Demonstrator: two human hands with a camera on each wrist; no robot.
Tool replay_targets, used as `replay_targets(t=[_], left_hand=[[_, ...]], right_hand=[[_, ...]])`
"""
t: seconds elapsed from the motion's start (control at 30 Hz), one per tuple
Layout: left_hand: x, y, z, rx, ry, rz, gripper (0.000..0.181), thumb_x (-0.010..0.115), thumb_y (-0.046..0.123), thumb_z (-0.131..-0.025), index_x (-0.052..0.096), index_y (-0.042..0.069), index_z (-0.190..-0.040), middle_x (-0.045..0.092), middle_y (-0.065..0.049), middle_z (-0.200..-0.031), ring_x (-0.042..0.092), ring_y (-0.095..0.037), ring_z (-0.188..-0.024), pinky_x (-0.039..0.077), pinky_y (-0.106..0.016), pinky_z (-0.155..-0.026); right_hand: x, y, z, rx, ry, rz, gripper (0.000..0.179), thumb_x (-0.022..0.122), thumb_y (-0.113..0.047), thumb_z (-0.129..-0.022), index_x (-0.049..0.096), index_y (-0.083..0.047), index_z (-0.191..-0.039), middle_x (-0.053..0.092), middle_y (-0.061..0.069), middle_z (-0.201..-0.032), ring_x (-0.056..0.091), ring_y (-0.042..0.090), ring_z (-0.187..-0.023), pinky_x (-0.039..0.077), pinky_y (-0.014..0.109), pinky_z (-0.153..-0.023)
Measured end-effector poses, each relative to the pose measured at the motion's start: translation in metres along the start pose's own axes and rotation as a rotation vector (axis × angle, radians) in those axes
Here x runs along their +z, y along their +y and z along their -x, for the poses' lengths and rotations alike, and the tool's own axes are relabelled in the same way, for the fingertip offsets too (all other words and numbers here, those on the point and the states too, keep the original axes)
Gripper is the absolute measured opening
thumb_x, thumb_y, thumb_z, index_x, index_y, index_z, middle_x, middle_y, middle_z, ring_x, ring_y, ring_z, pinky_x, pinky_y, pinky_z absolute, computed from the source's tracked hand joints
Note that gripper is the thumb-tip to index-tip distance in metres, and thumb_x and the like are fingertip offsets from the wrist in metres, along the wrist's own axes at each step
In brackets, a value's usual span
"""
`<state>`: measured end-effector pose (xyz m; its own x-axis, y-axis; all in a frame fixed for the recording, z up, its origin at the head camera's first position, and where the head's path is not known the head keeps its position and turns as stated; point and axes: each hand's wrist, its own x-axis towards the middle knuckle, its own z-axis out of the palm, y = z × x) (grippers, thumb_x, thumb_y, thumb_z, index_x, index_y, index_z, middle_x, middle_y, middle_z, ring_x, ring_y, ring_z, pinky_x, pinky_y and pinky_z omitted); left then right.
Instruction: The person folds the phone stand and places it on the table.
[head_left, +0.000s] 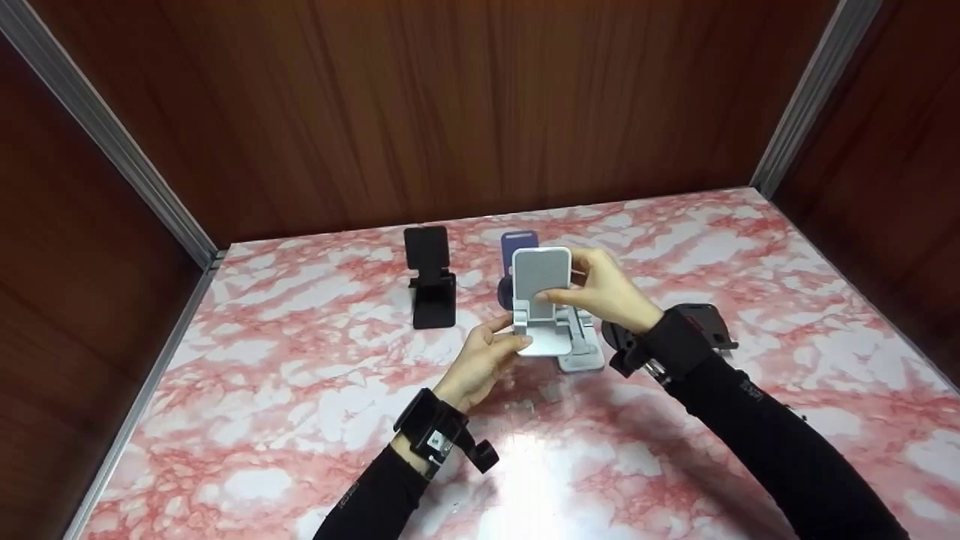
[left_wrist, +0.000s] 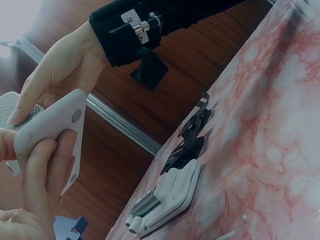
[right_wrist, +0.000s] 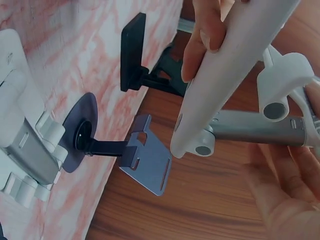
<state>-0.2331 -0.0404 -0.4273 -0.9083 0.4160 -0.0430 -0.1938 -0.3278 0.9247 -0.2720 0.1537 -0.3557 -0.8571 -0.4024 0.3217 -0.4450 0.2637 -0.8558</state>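
Both hands hold a white phone stand point(head_left: 545, 341) with a grey pad on its upright plate, raised above the table. At its lower base plate, my left hand point(head_left: 480, 364) pinches the edge between thumb and fingers. My right hand point(head_left: 611, 289) grips the upper plate by its right side, thumb across the grey pad. The right wrist view shows the silver arm point(right_wrist: 260, 127) joining the stand's two parts. Just behind, a second white phone stand point(head_left: 583, 354) lies folded on the table, partly covered by the held one.
A black phone stand point(head_left: 431, 274) stands at the back left. Behind the held stand is a purple stand point(head_left: 517, 241), partly hidden. A dark grey stand point(head_left: 701, 322) sits by the right wrist. Wood-grain panels point(head_left: 450, 112) wall the marbled table point(head_left: 300, 420).
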Motion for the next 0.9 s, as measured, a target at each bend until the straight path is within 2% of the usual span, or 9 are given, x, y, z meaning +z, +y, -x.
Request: replay_targets(t=[0.3,0.47,0.67,0.8,0.9], left_hand=[[0.002,0.001,0.001,0.008,0.002,-0.007,0.059,0.054,-0.001,-0.086,0.028,-0.010,-0.138,0.064,-0.021,-0.110,0.066,-0.011,-0.087,0.053,-0.023,-0.085],[0.002,0.000,0.001,0.007,0.002,-0.013,0.058,0.054,-0.002,-0.086,0.029,-0.009,-0.138,0.060,-0.026,-0.117,0.066,-0.013,-0.091,0.053,-0.026,-0.088],[0.002,0.000,0.001,0.017,0.008,-0.021,0.058,0.053,-0.004,-0.086,0.028,-0.008,-0.139,0.054,-0.029,-0.124,0.065,-0.016,-0.096,0.052,-0.027,-0.090],[0.003,0.000,0.001,0.030,0.008,-0.041,0.061,0.054,-0.004,-0.085,0.027,-0.010,-0.139,0.053,-0.030,-0.125,0.065,-0.018,-0.098,0.051,-0.030,-0.091],[0.005,-0.001,0.001,0.037,-0.001,-0.049,0.061,0.055,-0.004,-0.085,0.026,-0.010,-0.139,0.054,-0.031,-0.124,0.065,-0.019,-0.098,0.051,-0.032,-0.093]], right_hand=[[-0.003,-0.003,-0.001,-0.020,-0.005,0.033,0.039,0.078,-0.009,-0.072,0.065,0.001,-0.107,0.069,0.018,-0.095,0.066,0.009,-0.078,0.056,0.022,-0.069],[-0.002,-0.006,0.000,-0.006,-0.008,0.037,0.036,0.076,-0.004,-0.073,0.065,0.003,-0.106,0.069,0.020,-0.095,0.066,0.008,-0.077,0.056,0.020,-0.068],[0.001,-0.030,0.004,-0.008,0.000,0.077,0.033,0.073,0.003,-0.073,0.064,0.009,-0.104,0.068,0.024,-0.094,0.065,0.010,-0.077,0.055,0.018,-0.068],[0.003,-0.038,0.005,-0.041,0.045,0.134,0.029,0.073,0.005,-0.072,0.065,0.009,-0.100,0.068,0.023,-0.092,0.064,0.013,-0.077,0.055,0.019,-0.069],[0.003,-0.034,0.003,-0.078,0.104,0.188,0.026,0.073,0.005,-0.072,0.066,0.008,-0.096,0.069,0.022,-0.089,0.064,0.013,-0.076,0.055,0.019,-0.068]])
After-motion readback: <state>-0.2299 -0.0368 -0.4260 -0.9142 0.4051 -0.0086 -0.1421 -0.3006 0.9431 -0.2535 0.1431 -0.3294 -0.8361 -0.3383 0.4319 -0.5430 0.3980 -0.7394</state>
